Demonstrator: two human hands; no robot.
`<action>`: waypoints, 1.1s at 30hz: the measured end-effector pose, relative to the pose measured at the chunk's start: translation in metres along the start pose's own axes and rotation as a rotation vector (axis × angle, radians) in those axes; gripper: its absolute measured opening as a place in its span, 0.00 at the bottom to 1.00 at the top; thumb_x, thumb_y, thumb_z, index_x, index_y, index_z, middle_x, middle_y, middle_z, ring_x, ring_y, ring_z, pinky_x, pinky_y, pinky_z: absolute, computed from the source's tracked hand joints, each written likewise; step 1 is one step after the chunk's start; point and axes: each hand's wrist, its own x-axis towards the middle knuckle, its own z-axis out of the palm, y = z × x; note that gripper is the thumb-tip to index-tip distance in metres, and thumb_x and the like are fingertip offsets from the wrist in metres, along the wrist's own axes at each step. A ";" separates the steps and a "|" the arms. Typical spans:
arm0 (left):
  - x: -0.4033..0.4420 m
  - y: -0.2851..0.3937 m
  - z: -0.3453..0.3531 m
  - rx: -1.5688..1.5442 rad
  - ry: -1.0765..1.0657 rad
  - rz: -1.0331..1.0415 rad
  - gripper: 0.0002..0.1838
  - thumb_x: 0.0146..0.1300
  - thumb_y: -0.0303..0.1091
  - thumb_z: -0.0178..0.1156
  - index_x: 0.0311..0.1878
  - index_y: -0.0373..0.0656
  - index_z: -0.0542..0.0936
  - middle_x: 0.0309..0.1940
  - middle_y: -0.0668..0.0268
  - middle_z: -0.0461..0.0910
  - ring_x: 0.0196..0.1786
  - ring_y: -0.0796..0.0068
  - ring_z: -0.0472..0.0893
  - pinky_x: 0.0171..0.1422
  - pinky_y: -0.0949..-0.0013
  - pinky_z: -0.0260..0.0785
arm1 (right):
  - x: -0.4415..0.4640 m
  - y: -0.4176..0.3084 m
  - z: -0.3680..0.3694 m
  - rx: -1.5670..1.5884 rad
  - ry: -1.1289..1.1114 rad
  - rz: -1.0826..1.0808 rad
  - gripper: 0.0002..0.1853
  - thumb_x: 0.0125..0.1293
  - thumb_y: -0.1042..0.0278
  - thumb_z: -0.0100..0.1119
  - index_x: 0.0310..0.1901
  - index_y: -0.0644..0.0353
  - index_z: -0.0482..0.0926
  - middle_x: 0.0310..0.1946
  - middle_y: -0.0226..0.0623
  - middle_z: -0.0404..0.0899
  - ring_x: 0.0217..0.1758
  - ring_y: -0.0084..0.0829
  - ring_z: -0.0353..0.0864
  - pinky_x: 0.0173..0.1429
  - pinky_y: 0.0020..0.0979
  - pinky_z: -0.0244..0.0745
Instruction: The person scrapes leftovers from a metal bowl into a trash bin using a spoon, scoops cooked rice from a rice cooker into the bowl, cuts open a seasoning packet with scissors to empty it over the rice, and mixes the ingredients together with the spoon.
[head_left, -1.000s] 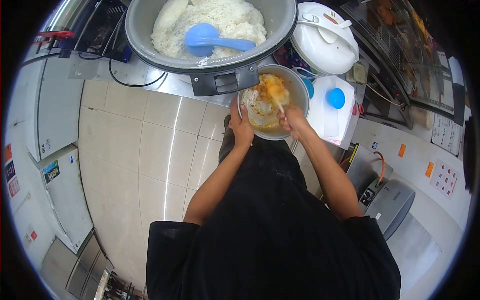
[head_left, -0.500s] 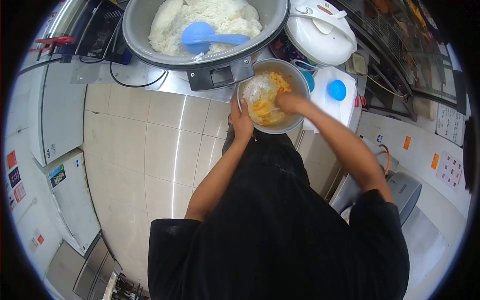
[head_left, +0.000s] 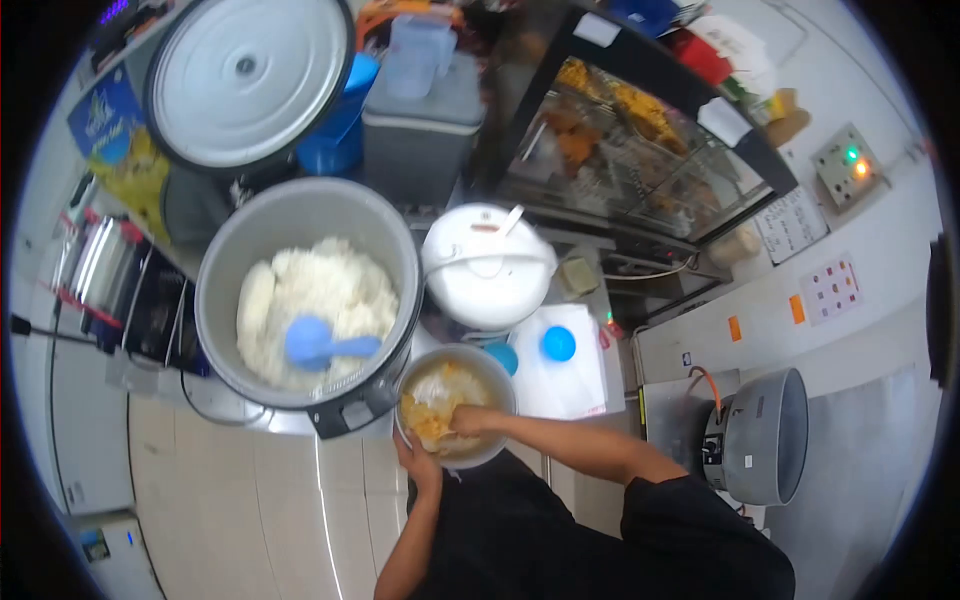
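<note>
A metal bowl (head_left: 508, 385) stands at the counter's front edge, with white rice (head_left: 437, 386) and an orange-yellow mixture (head_left: 425, 420) inside. My left hand (head_left: 420, 465) grips the bowl at its lower left rim, thumb up along the side. Inside the bowl is my right hand (head_left: 474, 421), closed, its fingers down at the food; what they hold, if anything, I cannot make out. Left of the bowl is a large rice cooker (head_left: 222, 300) full of white rice (head_left: 335, 275), a blue rice paddle (head_left: 318, 345) lying on top.
A round metal lid (head_left: 245, 90) is raised behind the cooker. A white lidded pot (head_left: 490, 280) stands behind the bowl. Right of it, a blue round cap (head_left: 558, 343) sits on white paper (head_left: 575, 390). A glass display case (head_left: 620, 150) is at the back, a grey drum-shaped appliance (head_left: 765, 440) at right.
The view has tilted up and shifted, showing more of the counter's back. My right hand has moved leftward within the bowl over the food. My left hand keeps its hold on the rim.
</note>
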 end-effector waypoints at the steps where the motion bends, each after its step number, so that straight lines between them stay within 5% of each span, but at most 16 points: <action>1: 0.006 0.011 0.008 0.018 0.003 0.031 0.23 0.77 0.40 0.44 0.66 0.32 0.66 0.61 0.51 0.71 0.63 0.60 0.72 0.68 0.62 0.62 | -0.039 -0.056 -0.051 0.286 -0.034 0.162 0.18 0.63 0.60 0.54 0.42 0.69 0.81 0.37 0.57 0.82 0.34 0.49 0.83 0.41 0.46 0.76; 3: -0.001 0.024 0.009 0.082 0.048 0.063 0.24 0.78 0.43 0.43 0.63 0.31 0.69 0.56 0.52 0.75 0.59 0.62 0.74 0.65 0.62 0.64 | -0.082 -0.092 -0.075 0.648 0.034 0.338 0.18 0.67 0.60 0.51 0.45 0.71 0.78 0.36 0.61 0.81 0.34 0.52 0.83 0.42 0.47 0.76; 6: -0.001 0.020 0.003 0.196 0.043 0.053 0.24 0.78 0.43 0.43 0.62 0.30 0.69 0.55 0.52 0.75 0.58 0.62 0.74 0.64 0.63 0.64 | -0.112 -0.088 -0.082 0.024 0.419 0.040 0.19 0.67 0.60 0.53 0.52 0.67 0.73 0.35 0.57 0.80 0.40 0.54 0.83 0.41 0.51 0.75; 9: 0.001 0.020 0.003 0.170 0.040 0.066 0.23 0.78 0.41 0.43 0.63 0.31 0.68 0.55 0.52 0.75 0.57 0.64 0.74 0.63 0.63 0.65 | -0.134 -0.120 -0.102 -0.028 0.519 -0.022 0.19 0.69 0.64 0.50 0.57 0.64 0.69 0.35 0.61 0.80 0.42 0.56 0.83 0.43 0.54 0.75; 13: 0.005 -0.001 -0.001 0.100 0.016 0.076 0.22 0.77 0.39 0.44 0.65 0.32 0.67 0.57 0.53 0.75 0.59 0.65 0.75 0.64 0.65 0.65 | -0.110 -0.128 -0.088 -0.026 0.483 0.121 0.14 0.69 0.71 0.46 0.53 0.66 0.72 0.38 0.62 0.80 0.45 0.55 0.82 0.47 0.52 0.74; 15: 0.009 -0.010 -0.004 0.220 0.053 0.011 0.25 0.75 0.40 0.48 0.67 0.32 0.66 0.59 0.52 0.75 0.59 0.64 0.75 0.64 0.64 0.67 | -0.077 -0.094 -0.051 -0.093 0.504 -0.016 0.14 0.69 0.70 0.46 0.52 0.65 0.75 0.38 0.58 0.81 0.44 0.54 0.83 0.46 0.51 0.75; 16: 0.004 0.015 0.002 0.254 0.078 -0.052 0.23 0.75 0.35 0.47 0.68 0.34 0.66 0.63 0.50 0.72 0.65 0.60 0.71 0.71 0.62 0.59 | -0.077 -0.088 -0.039 -0.013 0.594 -0.148 0.14 0.68 0.67 0.49 0.50 0.64 0.77 0.37 0.55 0.82 0.43 0.53 0.83 0.46 0.49 0.76; 18: -0.001 0.040 0.004 0.270 0.044 0.089 0.23 0.76 0.36 0.46 0.68 0.34 0.66 0.64 0.49 0.71 0.67 0.57 0.69 0.72 0.61 0.57 | -0.093 -0.098 -0.062 -0.052 0.296 0.016 0.13 0.63 0.63 0.59 0.44 0.63 0.80 0.37 0.55 0.82 0.42 0.53 0.83 0.46 0.47 0.76; 21: -0.003 0.046 0.007 0.300 0.066 0.053 0.23 0.76 0.36 0.45 0.68 0.35 0.66 0.65 0.50 0.70 0.68 0.56 0.69 0.72 0.60 0.57 | -0.096 -0.103 -0.106 0.136 0.515 0.220 0.10 0.62 0.64 0.59 0.39 0.62 0.80 0.33 0.56 0.81 0.42 0.54 0.82 0.47 0.45 0.75; 24: -0.001 0.029 0.004 0.354 0.080 0.089 0.22 0.76 0.37 0.45 0.68 0.37 0.66 0.66 0.51 0.70 0.69 0.56 0.69 0.72 0.59 0.57 | -0.076 -0.108 -0.067 0.177 0.337 -0.012 0.10 0.62 0.64 0.59 0.37 0.63 0.80 0.33 0.55 0.81 0.42 0.54 0.82 0.48 0.44 0.75; 28: 0.009 0.012 0.003 0.294 0.058 0.077 0.22 0.76 0.38 0.45 0.69 0.40 0.67 0.67 0.55 0.68 0.70 0.58 0.66 0.73 0.60 0.54 | -0.086 -0.065 -0.080 -0.219 0.283 -0.057 0.10 0.60 0.72 0.57 0.43 0.58 0.82 0.35 0.54 0.83 0.38 0.50 0.85 0.45 0.46 0.79; 31: 0.006 0.012 0.005 0.269 0.052 0.064 0.23 0.76 0.40 0.44 0.69 0.41 0.66 0.68 0.56 0.67 0.71 0.59 0.65 0.73 0.58 0.52 | -0.094 -0.102 -0.134 -0.571 0.495 0.231 0.15 0.60 0.71 0.58 0.50 0.55 0.81 0.33 0.46 0.85 0.35 0.44 0.86 0.37 0.44 0.81; 33: 0.008 0.014 0.006 0.291 0.052 0.008 0.24 0.77 0.41 0.43 0.70 0.41 0.65 0.69 0.56 0.66 0.71 0.58 0.65 0.74 0.57 0.51 | -0.080 -0.114 -0.123 -0.737 0.466 0.003 0.18 0.59 0.70 0.58 0.52 0.58 0.79 0.33 0.44 0.85 0.32 0.41 0.86 0.34 0.41 0.81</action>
